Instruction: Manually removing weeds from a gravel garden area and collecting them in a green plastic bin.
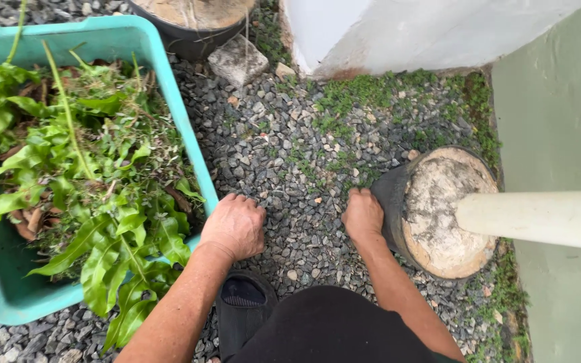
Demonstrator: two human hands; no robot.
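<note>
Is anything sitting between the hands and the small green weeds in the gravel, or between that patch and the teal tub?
Nothing visible blocks either. Both hands, left hand and right hand, rest fingers-down on the gravel, with low weeds just beyond the fingertips. The teal tub of pulled greenery sits right beside the left hand; the concrete-filled pot flanks the right hand.

Soft, even daylight fills the view, bright without any hard sun. Shadows are faint and short: a dim patch lies under the left hand (235, 225) and the right hand (362, 214), and a darker one sits inside the teal bin (169, 87) at nine o'clock. The white wall (398, 27) at one o'clock is close to washed out, as is the pale pole (539, 218) at three o'clock. The gravel (290, 154) is sharp at centre; straight lines bow slightly toward the edges.
</note>
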